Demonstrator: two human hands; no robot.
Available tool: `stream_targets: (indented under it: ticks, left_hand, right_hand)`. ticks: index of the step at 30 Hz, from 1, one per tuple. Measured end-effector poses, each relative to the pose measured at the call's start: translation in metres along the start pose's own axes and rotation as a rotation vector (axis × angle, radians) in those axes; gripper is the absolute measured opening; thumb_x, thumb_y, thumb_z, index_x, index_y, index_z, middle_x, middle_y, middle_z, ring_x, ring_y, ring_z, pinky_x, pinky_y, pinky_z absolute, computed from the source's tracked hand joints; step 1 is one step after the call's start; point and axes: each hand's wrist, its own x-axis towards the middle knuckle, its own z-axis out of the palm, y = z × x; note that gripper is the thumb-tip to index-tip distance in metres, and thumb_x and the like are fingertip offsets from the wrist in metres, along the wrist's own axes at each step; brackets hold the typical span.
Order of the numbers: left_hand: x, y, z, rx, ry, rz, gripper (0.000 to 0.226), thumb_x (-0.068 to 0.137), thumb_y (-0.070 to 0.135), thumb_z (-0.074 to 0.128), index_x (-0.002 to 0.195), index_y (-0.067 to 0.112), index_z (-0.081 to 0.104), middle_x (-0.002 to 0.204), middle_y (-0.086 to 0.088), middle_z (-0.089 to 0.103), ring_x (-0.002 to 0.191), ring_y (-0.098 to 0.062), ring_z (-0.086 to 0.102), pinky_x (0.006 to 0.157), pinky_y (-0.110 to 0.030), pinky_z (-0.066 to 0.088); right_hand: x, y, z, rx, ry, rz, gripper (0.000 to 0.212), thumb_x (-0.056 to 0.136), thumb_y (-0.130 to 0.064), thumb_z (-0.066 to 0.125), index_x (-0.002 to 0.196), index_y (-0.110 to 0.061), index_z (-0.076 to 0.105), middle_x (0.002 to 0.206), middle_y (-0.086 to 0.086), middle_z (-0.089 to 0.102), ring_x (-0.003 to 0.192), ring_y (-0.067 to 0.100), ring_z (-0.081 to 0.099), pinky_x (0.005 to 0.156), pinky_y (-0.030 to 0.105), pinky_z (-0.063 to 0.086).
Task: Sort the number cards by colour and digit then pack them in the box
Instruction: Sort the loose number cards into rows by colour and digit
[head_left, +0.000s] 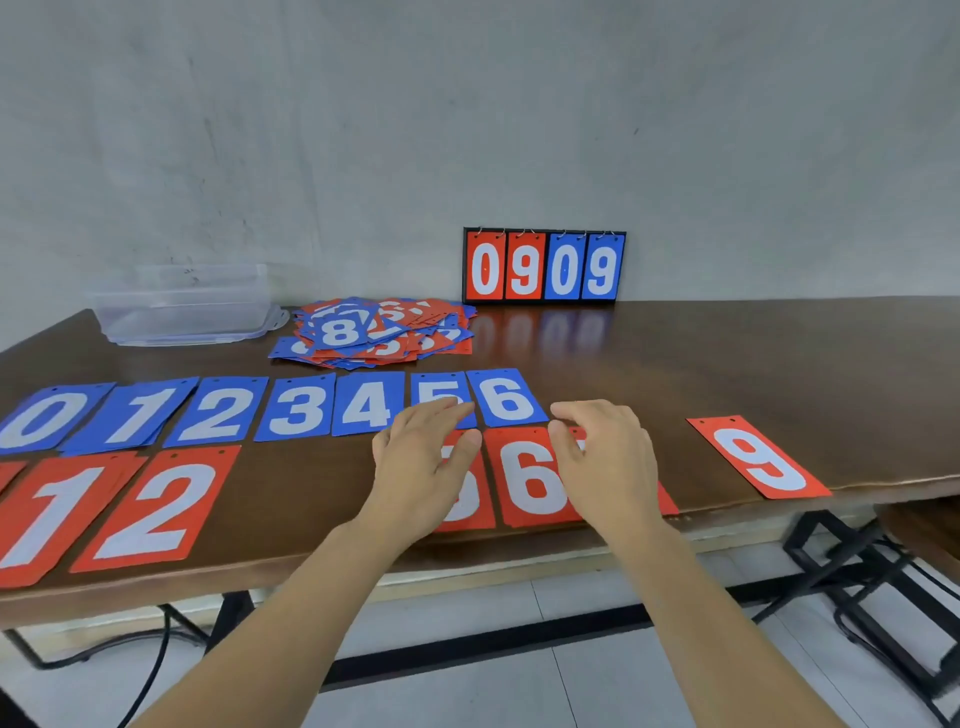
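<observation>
A person's two bare hands are low over number cards laid out on a dark wooden table (727, 364). Along the near edge runs a row of red cards (156, 509): 1 and 2 at the left, a gap, then red 5 (467, 506) and red 6 (530, 480), with red 9 (758, 457) well apart toward the right. Just behind it lies a row of blue cards (301, 408), 0 through 6. The left hand (421, 467) is spread flat, fingers straight and released, over red 5 and blue 5. The right hand (605, 462) covers another red card (667, 501) just beside red 6. Its fingers bend downward with the tips hidden, so I cannot tell whether they grip that card, and the digit is covered. An unsorted pile (379, 332) sits near the far edge, with the clear box (182, 306) at the far left corner. A sliding palm could drag neighbouring cards askew, or push red 6 off the near edge it already reaches. The leftmost red card is cut off.
</observation>
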Motion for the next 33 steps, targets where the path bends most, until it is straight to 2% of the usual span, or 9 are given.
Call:
stream_targets:
  ticks: [2,9,14,21,23,25,27,30,33]
  left_hand:
    - [0.018,-0.010,-0.011,-0.005,0.038,-0.004,0.041,0.099,0.040,0.045,0.138,0.030,0.049,0.148,0.009,0.041,0.140,-0.011,0.027,0.117,-0.042,0.015]
    - [0.094,-0.056,-0.035,0.126,0.054,-0.143,0.044,0.098,0.038,0.050,0.140,0.025,0.048,0.143,0.003,0.049,0.136,-0.017,0.038,0.113,-0.042,0.031]
    - [0.135,-0.096,-0.050,0.121,0.083,-0.298,0.041,0.096,0.037,0.053,0.135,0.024,0.053,0.131,0.002,0.060,0.115,-0.028,0.058,0.099,-0.049,0.047]
    - [0.180,-0.164,-0.079,0.070,0.208,-0.525,0.046,0.092,0.038,0.060,0.131,0.015,0.056,0.126,-0.001,0.063,0.113,-0.019,0.059,0.100,-0.039,0.046]
    - [0.195,-0.176,-0.085,0.092,0.220,-0.583,0.045,0.089,0.046,0.061,0.122,0.016,0.060,0.116,-0.002,0.066,0.107,-0.021,0.060,0.096,-0.039,0.047]
    - [0.212,-0.185,-0.086,0.141,0.206,-0.628,0.037,0.085,0.056,0.061,0.095,0.021,0.056,0.094,0.000,0.062,0.089,-0.021,0.057,0.086,-0.038,0.048]
    - [0.231,-0.192,-0.084,0.220,0.159,-0.677,0.055,0.077,0.071,0.058,0.085,0.017,0.049,0.080,0.002,0.057,0.081,-0.020,0.055,0.077,-0.036,0.044]
    - [0.259,-0.202,-0.072,0.362,0.017,-0.753,0.087,0.062,0.088,0.052,0.111,0.017,0.057,0.113,-0.003,0.061,0.114,-0.026,0.052,0.095,-0.039,0.039]
    - [0.275,-0.212,-0.062,0.445,-0.036,-0.759,0.100,0.059,0.086,0.060,0.132,0.018,0.046,0.135,-0.005,0.050,0.129,-0.027,0.042,0.104,-0.041,0.033]
  right_hand:
    - [0.025,-0.010,0.007,0.003,-0.051,-0.022,0.027,0.096,-0.030,0.054,0.119,-0.022,0.065,0.116,-0.003,0.065,0.109,0.016,0.053,0.090,0.037,0.049]
    - [0.120,-0.032,0.048,-0.022,-0.216,-0.065,0.024,0.096,-0.030,0.054,0.115,-0.023,0.067,0.115,-0.003,0.067,0.107,0.018,0.059,0.090,0.040,0.051]
    - [0.173,-0.050,0.092,-0.050,-0.329,-0.093,0.020,0.096,-0.029,0.053,0.100,-0.019,0.070,0.098,-0.002,0.070,0.089,0.017,0.064,0.077,0.037,0.055]
    - [0.216,-0.089,0.163,0.077,-0.457,-0.060,0.027,0.094,-0.030,0.055,0.090,-0.009,0.070,0.090,0.009,0.070,0.083,0.023,0.064,0.073,0.040,0.054]
    - [0.224,-0.098,0.179,0.122,-0.471,-0.026,0.026,0.093,-0.028,0.056,0.093,-0.007,0.071,0.092,0.011,0.070,0.088,0.025,0.064,0.080,0.042,0.053]
    - [0.232,-0.105,0.193,0.140,-0.474,0.001,0.026,0.093,-0.027,0.057,0.100,-0.006,0.070,0.096,0.012,0.070,0.092,0.026,0.064,0.081,0.043,0.053]
    - [0.241,-0.109,0.203,0.145,-0.463,0.032,0.027,0.093,-0.026,0.056,0.107,-0.005,0.068,0.104,0.013,0.069,0.096,0.026,0.064,0.082,0.043,0.054]
    - [0.254,-0.115,0.217,0.137,-0.434,0.055,0.027,0.095,-0.023,0.054,0.112,-0.005,0.066,0.115,0.010,0.067,0.105,0.024,0.062,0.089,0.042,0.052]
    - [0.264,-0.121,0.233,0.145,-0.410,0.049,0.025,0.096,-0.019,0.052,0.112,-0.006,0.066,0.114,0.009,0.067,0.106,0.024,0.061,0.090,0.043,0.052]
